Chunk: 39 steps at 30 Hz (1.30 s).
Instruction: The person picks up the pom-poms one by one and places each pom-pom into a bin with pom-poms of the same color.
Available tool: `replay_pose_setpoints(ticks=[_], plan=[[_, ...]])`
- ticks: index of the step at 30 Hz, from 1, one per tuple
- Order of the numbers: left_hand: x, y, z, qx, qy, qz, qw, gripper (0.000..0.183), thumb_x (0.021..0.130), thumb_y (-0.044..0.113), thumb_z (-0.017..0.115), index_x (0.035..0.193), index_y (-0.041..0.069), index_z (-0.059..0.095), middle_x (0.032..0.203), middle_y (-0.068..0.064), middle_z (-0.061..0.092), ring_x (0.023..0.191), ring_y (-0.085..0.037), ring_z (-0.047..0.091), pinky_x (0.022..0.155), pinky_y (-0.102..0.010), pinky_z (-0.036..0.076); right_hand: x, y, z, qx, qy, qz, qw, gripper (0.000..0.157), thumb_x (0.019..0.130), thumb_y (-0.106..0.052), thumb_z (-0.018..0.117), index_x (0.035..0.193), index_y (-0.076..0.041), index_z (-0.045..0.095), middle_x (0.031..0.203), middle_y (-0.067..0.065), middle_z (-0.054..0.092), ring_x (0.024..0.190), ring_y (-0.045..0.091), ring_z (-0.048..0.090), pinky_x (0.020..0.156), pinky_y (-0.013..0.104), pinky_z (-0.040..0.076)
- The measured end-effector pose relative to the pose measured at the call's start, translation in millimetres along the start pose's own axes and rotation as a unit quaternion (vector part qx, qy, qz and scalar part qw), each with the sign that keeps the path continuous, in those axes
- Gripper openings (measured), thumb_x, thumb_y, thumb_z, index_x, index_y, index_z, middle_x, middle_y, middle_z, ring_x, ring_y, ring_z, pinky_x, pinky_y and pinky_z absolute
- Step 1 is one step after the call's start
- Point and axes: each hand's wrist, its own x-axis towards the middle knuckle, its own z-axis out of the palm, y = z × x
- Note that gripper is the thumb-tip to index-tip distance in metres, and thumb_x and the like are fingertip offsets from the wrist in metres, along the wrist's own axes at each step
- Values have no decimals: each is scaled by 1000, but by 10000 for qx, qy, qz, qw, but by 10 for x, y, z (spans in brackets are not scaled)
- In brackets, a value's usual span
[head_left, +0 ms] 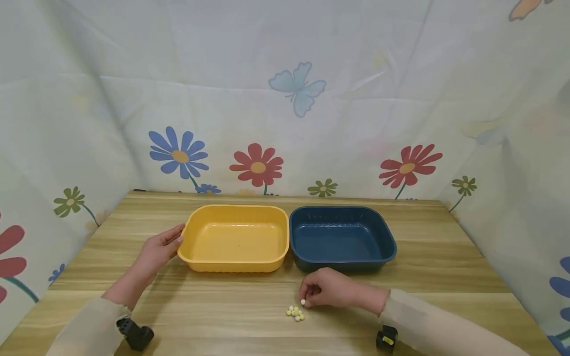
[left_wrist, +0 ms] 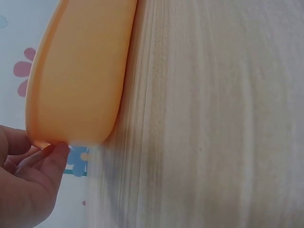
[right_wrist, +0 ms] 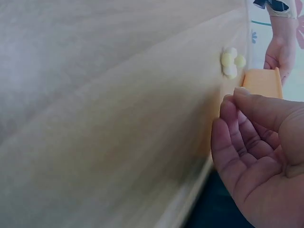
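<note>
My left hand (head_left: 158, 252) holds the left end of a yellow plastic basin (head_left: 236, 268) by its rim. In the left wrist view, the fingers (left_wrist: 57, 161) meet the basin's end wall (left_wrist: 80, 95). Just in front of a dark blue basin (head_left: 343, 267), my right hand (head_left: 327, 289) pinches a small white ball (head_left: 303, 301) between thumb and fingertips. Right below it, several pale yellow and white balls (head_left: 296, 312) lie clustered on the table. In the right wrist view the thumb and index fingertips come together, hiding the pinched ball.
Side by side, the two basins stand toward the back of the wood-grain table (head_left: 213, 316). A white cloth (head_left: 222, 109) printed with flowers and a butterfly hangs behind and along both sides. Each wrist wears a small black camera (head_left: 135, 334).
</note>
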Motion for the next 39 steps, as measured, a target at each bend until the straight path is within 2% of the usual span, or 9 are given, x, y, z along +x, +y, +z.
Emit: replay_pose_setpoints(ticks=[8,15,27,35,39], plan=[[-13,3,6,-74,-31,17,10000,54,108,19,36,155,-1,19,159,-25,25,146,-38,32,105,-32,48,-27,-90,-179,387,-136,173,9990,5,87,-12,74,92,-12,73,84,-5,71,72,-6,57,66,13,52],[-26,17,5,-77,-30,3,10000,54,108,18,35,155,-1,18,159,-25,25,147,-39,32,106,-34,47,-57,-205,-359,665,-186,331,9971,7,87,-9,72,94,-8,74,84,1,72,73,0,59,69,15,53],[-26,11,2,-15,-53,56,10000,54,108,20,36,156,0,18,160,-25,24,147,-40,32,107,-39,43,-108,-403,-657,611,-205,755,9951,6,89,-13,72,94,-12,73,84,-3,70,75,10,61,70,20,55],[-33,20,-4,-35,-67,-2,10000,55,108,22,36,156,0,17,159,-25,23,147,-41,31,108,-41,41,-98,-505,-814,736,-269,770,9939,10,90,-11,71,98,-5,72,87,9,72,74,11,64,74,23,61],[-38,22,0,-43,-52,-7,10000,54,108,21,35,155,0,18,159,-25,24,146,-41,32,108,-40,42,-81,-553,-890,681,-252,825,9939,12,90,-11,71,99,-4,72,87,8,72,76,12,64,77,27,62]])
